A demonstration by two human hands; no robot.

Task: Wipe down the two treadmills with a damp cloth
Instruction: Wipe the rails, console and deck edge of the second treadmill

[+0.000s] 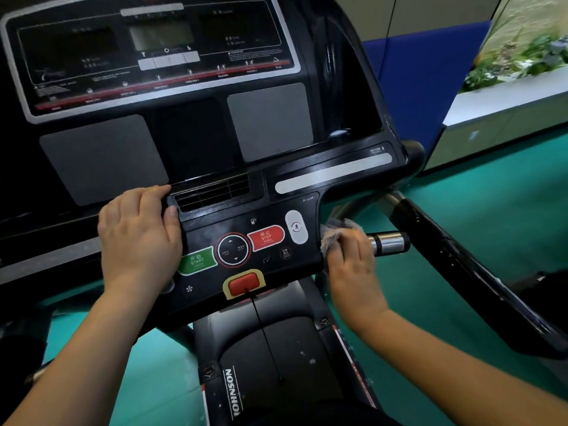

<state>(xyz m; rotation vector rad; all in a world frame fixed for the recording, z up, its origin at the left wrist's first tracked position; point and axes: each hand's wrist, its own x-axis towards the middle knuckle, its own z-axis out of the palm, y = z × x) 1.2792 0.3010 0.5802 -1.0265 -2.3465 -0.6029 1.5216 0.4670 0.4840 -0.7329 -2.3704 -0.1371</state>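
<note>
Grey, soft cloth is bunched in the right hand, pressed round the handgrip at the console's right edge. The left hand is laid flat, fingers relaxed, on its left side. Light and limp, the cloth is judged best kept gathered in the palm.

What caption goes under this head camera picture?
Right hand presses a grey cloth against the treadmill grip; left hand rests on the console.

One treadmill shows. Two hands: a left hand and a right hand. One cloth, inside the right grip. Above that grip, two grey panels — left of it, one START button, one STOP button, one red safety key.
</note>
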